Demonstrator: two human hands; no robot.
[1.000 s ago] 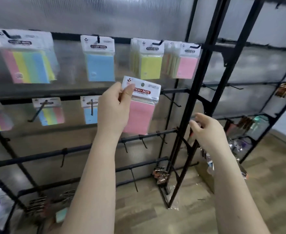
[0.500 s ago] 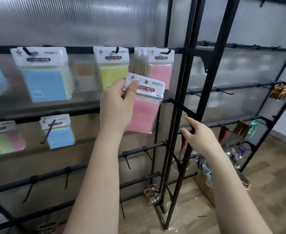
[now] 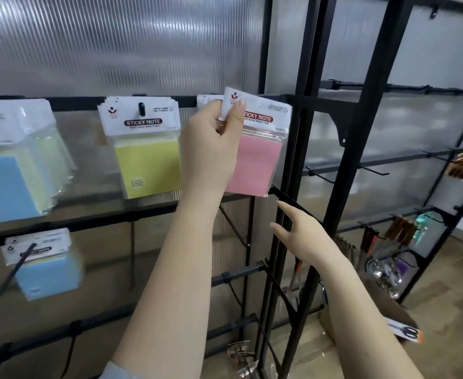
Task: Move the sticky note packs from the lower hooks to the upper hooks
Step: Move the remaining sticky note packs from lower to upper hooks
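Observation:
My left hand (image 3: 211, 138) pinches the white header of a pink sticky note pack (image 3: 255, 160) and holds it up at the right end of the upper rail, in front of other packs hanging there. A yellow pack stack (image 3: 145, 162) hangs on an upper hook just to the left, and a blue stack (image 3: 6, 184) hangs further left. On the lower rail a blue pack (image 3: 47, 272) hangs on a hook. My right hand (image 3: 301, 236) hovers lower right, fingers spread and relaxed, holding nothing, near the black rack upright (image 3: 288, 214).
Bare black hooks (image 3: 236, 228) stick out from the lower rails below the pink pack. A second black rack (image 3: 375, 105) to the right carries tools and spoons (image 3: 386, 269). A cardboard box (image 3: 383, 318) with scissors sits on the wooden floor.
My left hand has lifted the pink pack up to the upper rail at the right end. The view has come closer and turned right. My right hand's fingers have spread out near the upright.

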